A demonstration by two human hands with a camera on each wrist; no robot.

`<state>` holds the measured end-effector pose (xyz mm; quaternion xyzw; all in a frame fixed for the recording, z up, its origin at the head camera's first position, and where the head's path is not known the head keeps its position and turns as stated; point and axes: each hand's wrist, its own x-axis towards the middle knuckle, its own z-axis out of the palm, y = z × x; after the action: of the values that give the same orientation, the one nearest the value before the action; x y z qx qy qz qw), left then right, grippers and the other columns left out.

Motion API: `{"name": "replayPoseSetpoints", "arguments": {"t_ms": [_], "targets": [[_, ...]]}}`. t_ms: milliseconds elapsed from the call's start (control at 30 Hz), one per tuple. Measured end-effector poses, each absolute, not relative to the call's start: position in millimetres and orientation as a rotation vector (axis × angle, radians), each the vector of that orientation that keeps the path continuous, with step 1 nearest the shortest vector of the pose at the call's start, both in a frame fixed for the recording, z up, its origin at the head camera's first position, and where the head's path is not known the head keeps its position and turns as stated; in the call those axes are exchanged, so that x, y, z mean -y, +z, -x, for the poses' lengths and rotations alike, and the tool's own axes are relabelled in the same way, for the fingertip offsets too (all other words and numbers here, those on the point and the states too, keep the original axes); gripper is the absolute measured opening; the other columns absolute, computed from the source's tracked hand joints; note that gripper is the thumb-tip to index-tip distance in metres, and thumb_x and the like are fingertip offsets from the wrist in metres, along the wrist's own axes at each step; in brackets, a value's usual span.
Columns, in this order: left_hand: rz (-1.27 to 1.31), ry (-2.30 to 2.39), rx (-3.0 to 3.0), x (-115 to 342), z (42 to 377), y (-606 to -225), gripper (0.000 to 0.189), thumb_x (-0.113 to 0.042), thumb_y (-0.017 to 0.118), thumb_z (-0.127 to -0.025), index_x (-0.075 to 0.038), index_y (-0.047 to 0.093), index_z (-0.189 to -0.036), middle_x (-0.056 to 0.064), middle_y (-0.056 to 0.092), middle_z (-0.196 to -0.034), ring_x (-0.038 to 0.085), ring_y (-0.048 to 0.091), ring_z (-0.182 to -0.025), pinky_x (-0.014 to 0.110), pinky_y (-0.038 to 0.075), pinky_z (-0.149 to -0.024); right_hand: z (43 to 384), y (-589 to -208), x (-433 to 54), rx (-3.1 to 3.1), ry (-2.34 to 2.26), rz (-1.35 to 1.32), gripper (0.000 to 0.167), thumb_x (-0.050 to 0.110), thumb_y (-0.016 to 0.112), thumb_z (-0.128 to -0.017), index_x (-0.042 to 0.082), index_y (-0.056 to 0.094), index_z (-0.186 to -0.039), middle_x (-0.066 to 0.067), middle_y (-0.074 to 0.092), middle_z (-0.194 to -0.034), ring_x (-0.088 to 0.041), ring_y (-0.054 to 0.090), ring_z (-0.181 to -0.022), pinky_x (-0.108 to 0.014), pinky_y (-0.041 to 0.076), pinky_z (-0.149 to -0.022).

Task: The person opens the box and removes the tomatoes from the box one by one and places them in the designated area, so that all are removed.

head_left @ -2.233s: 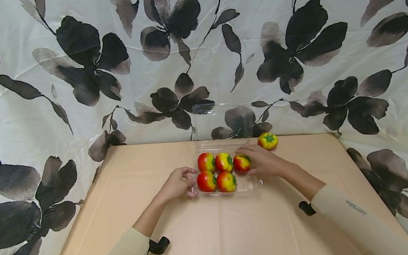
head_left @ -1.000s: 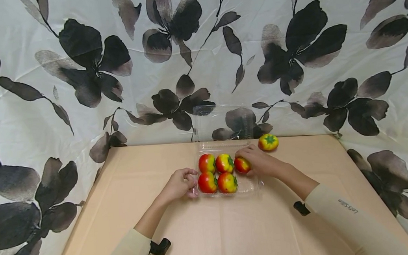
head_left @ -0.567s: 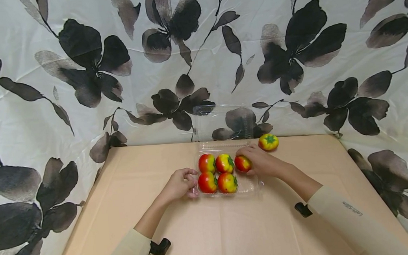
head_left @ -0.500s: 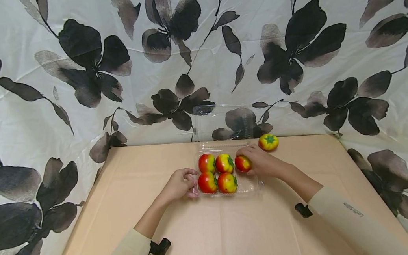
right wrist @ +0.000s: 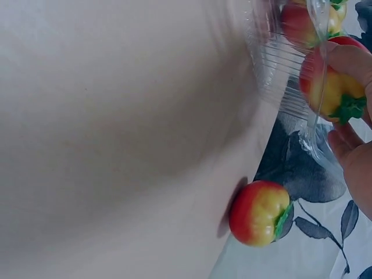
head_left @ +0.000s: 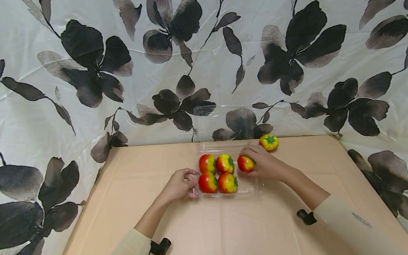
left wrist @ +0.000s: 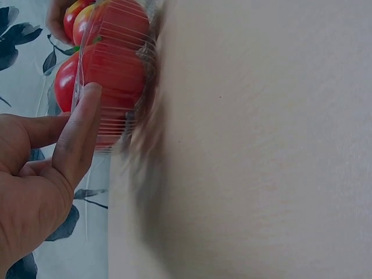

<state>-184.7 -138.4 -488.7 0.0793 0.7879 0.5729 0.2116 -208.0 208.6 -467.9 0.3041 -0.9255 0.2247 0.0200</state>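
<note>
A clear plastic clamshell box (head_left: 246, 184) lies open on the table with several red-and-yellow fruits (head_left: 208, 182) in its left and middle parts. My left hand (head_left: 177, 184) pinches the box's left rim between thumb and fingers; in the left wrist view the fingertips (left wrist: 92, 93) lie against its ribbed wall. With my right hand (head_left: 263, 163) I grip another red-and-yellow fruit (head_left: 246, 164) at the right side of the box. Its green leafy top (right wrist: 350, 108) faces the palm in the right wrist view, and the thumb lies over its side.
One more such fruit (head_left: 269, 142) sits on the table behind the right hand, near the back edge. The box's clear lid (head_left: 225, 120) stands raised at the back, against a flower-printed cloth (head_left: 192, 65). A light brown table (head_left: 197, 238) spreads in front.
My right hand has shifted slightly right with the fruit in its grip, widening the gap to the middle fruits. The left hand has kept its hold on the rim.
</note>
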Motion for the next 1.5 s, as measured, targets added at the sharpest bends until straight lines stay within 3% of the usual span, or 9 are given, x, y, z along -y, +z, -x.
{"name": "replayPoseSetpoints", "arguments": {"t_ms": [467,867,1100,1333,1500], "targets": [[-0.228,1.577,-2.206,141.6,185.7,-489.1,0.034,0.009,0.059,-0.097,0.012,0.056,-0.131,0.014,0.063,-0.083,0.019,0.072,-0.062,0.035,0.066,-0.058,194.8,-460.5,-222.4,2.856,0.852,-0.807,0.069,0.011,0.093,-0.074,0.01,0.06,-0.135,-0.014,0.052,-0.141,-0.038,0.053,-0.13,-0.061,0.055,-0.105],[-0.219,1.577,-2.188,139.1,185.0,-486.6,0.036,0.007,0.063,-0.097,0.011,0.056,-0.132,0.015,0.065,-0.084,0.021,0.072,-0.062,0.037,0.066,-0.059,184.9,-457.4,-236.9,2.934,0.901,-0.687,0.072,0.013,0.091,-0.077,0.015,0.058,-0.142,-0.015,0.045,-0.145,-0.042,0.049,-0.133,-0.062,0.053,-0.107],[-0.216,1.583,-2.175,139.0,185.1,-485.5,0.036,0.006,0.063,-0.097,0.011,0.056,-0.132,0.017,0.066,-0.086,0.026,0.074,-0.064,0.038,0.066,-0.059,182.2,-452.7,-251.5,2.96,0.867,-0.626,0.074,0.016,0.091,-0.078,0.011,0.057,-0.143,-0.02,0.046,-0.144,-0.047,0.049,-0.13,-0.067,0.053,-0.104],[-0.23,1.588,-2.179,139.1,185.6,-487.7,0.035,0.007,0.064,-0.096,0.011,0.057,-0.131,0.017,0.066,-0.086,0.023,0.073,-0.063,0.039,0.066,-0.059,182.4,-452.0,-267.3,2.921,0.885,-0.584,0.074,0.014,0.093,-0.075,0.006,0.056,-0.139,-0.022,0.05,-0.142,-0.046,0.046,-0.134,-0.07,0.047,-0.109],[-0.225,1.586,-2.185,138.6,184.9,-486.9,0.035,0.007,0.064,-0.096,0.01,0.058,-0.13,0.017,0.066,-0.086,0.023,0.073,-0.062,0.038,0.066,-0.059,182.9,-450.4,-280.9,2.894,0.865,-0.547,0.073,0.016,0.093,-0.076,0.004,0.056,-0.138,-0.023,0.053,-0.139,-0.045,0.05,-0.129,-0.068,0.05,-0.106]]}}
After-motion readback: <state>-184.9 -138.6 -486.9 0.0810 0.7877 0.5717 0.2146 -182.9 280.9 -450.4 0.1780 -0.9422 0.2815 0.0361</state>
